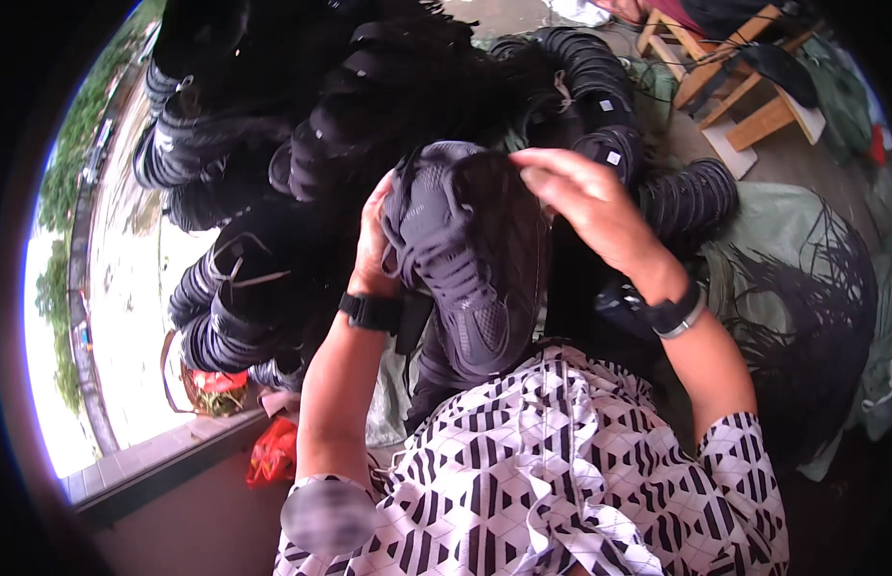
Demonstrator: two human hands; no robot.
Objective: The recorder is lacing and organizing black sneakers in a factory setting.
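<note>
Black-and-white patterned garment (pixel 561 461) nearest the lens, filling the lower middle, sleeves ending above both elbows. Behind it, large heap of black shoes (pixel 302 144) bundled in stacks across the upper left and centre, more ribbed bundles curving to the upper right. Green tarpaulin (pixel 801 288) at right under loose black cords. Wooden stool frame (pixel 734 86) at top right, well apart from the hands. Red bag (pixel 271 451) at lower left beside a low ledge.

Dark grey sneaker (pixel 465 269) held up at centre between both hands, toe pointing down toward the chest, laces facing the camera. Left hand (pixel 372 245) curled around the shoe's left side near the collar, fingers pressed together against it. Right hand (pixel 585 206) arched over the heel opening, fingers bent and touching the upper edge; grip underneath hidden. Black watch (pixel 371 312) on left wrist, dark band (pixel 675 315) on right wrist.
</note>
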